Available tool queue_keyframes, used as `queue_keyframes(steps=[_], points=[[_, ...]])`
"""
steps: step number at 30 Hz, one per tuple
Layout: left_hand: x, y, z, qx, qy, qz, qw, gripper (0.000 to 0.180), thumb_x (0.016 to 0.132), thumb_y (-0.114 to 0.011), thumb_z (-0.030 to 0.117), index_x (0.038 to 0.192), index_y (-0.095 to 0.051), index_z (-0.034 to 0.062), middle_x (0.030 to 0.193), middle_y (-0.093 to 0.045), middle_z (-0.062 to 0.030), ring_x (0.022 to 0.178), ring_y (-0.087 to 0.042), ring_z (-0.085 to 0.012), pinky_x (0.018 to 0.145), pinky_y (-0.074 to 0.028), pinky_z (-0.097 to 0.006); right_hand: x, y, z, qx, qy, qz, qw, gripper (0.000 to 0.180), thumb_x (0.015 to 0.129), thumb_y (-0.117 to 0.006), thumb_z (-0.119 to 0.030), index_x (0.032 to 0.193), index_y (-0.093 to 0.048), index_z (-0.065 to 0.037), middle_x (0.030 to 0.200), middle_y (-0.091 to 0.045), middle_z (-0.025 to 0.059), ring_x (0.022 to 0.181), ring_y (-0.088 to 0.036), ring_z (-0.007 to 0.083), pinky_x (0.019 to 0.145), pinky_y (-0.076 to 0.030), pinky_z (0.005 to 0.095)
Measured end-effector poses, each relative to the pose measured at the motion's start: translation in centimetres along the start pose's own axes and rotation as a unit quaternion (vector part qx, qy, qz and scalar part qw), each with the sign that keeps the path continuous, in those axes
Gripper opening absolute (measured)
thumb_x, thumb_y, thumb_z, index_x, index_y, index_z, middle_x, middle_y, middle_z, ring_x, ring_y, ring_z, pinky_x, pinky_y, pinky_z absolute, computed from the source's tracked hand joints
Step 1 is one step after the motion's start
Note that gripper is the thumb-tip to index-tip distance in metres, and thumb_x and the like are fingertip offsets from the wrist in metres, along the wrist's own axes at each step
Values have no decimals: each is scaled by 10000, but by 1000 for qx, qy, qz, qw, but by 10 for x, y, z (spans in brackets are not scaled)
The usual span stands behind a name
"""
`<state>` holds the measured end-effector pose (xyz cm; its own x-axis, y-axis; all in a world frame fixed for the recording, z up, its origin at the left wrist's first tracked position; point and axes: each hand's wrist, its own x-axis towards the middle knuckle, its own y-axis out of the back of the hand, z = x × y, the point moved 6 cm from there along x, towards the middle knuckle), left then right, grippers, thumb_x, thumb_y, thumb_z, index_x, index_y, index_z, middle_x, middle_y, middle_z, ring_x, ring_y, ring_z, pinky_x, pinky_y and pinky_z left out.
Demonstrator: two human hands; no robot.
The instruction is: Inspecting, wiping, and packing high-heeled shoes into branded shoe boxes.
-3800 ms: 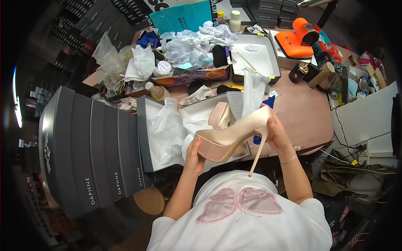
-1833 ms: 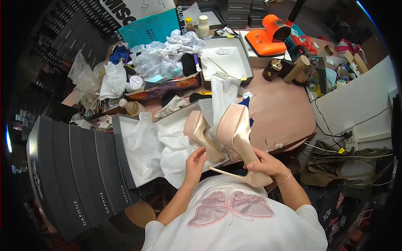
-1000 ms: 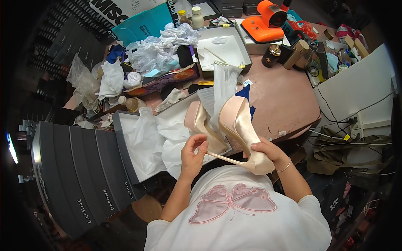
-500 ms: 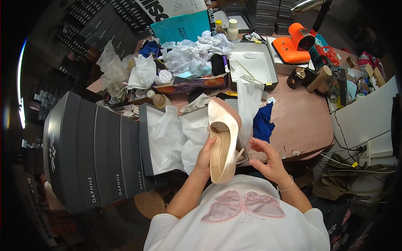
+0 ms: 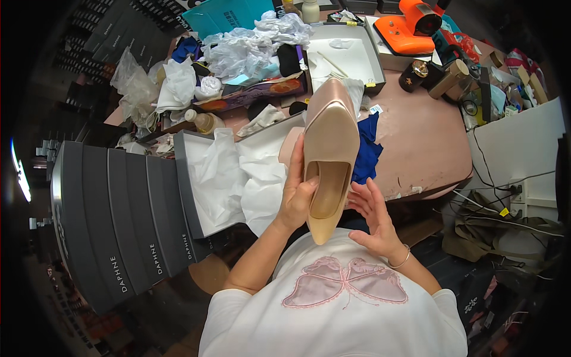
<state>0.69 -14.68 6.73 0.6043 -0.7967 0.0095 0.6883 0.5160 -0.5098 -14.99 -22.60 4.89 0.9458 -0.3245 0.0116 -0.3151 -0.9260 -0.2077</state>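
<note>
Across the middle and back, a pink table [image 5: 422,137], worn along its near edge. To the left, dark grey boxes [image 5: 101,226] packed side by side in a row. Just right of that row, an open shoebox [image 5: 183,181] with grey outer walls. Inside it and spilling over the near rim, crumpled white tissue paper [image 5: 217,178]. Farther back, a shallow white-lined tray [image 5: 360,55] and, right of it, an orange machine [image 5: 404,41].

In the air by the near table edge, in front of a white shirt [image 5: 333,321]: a pale satin shoe [image 5: 333,131], toe pointing away, heel end toward the shirt, foot opening facing up. At the shoebox's right end, mostly hidden behind the held one, a second shoe [image 5: 289,149].

On the satin shoe's left side, the left hand [image 5: 297,199] clamped tight, thumb inside the opening, fingers along the outside. Just beside its right edge, the right hand [image 5: 376,223], fingers spread apart; impossible to tell whether touching. Beyond that hand, on the table, a rumpled blue cloth [image 5: 367,149]. Behind the shoebox, a tilted bottle [image 5: 203,121] with a pale cap. Around the right wrist, a thin bracelet [image 5: 407,254].
</note>
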Motion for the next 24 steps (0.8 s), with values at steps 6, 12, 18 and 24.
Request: queue_keyframes(steps=[6,12,18,24], points=[[0,-24,-48,230,-6,-49,972,644,972,-494,255,1483,-202,-5,1489,-298,-174,1353,-330,-240,1104,-260,-340,8,60,3,124,-49,274,952,711,880,-486,25,1505,-155,-52,1391,-432,138,1202,-505,198,987,-435,321],[-31,116,-111,184,188,236,935,646,920,-589,183,1446,-268,-12,1387,-417,-201,1253,-451,-253,1031,-370,-336,4,206,84,149,-195,229,942,550,898,-442,-128,1424,-328,-15,1204,-543,120,995,-594,184,852,-514,310],[-11,155,-192,296,124,298,899,770,840,-592,70,1470,-150,21,1255,-512,-166,1148,-528,-247,945,-434,-340,37,251,121,-166,-219,297,914,410,947,-519,-183,1311,-474,-2,1141,-581,96,966,-593,169,803,-495,286],[-29,134,-129,-60,144,244,957,587,818,-476,32,1379,-309,-6,1251,-517,-155,1121,-551,-254,978,-439,-358,59,78,-39,-83,-45,-11,995,262,936,-499,-39,1174,-576,42,1030,-614,88,887,-631,153,779,-502,264]])
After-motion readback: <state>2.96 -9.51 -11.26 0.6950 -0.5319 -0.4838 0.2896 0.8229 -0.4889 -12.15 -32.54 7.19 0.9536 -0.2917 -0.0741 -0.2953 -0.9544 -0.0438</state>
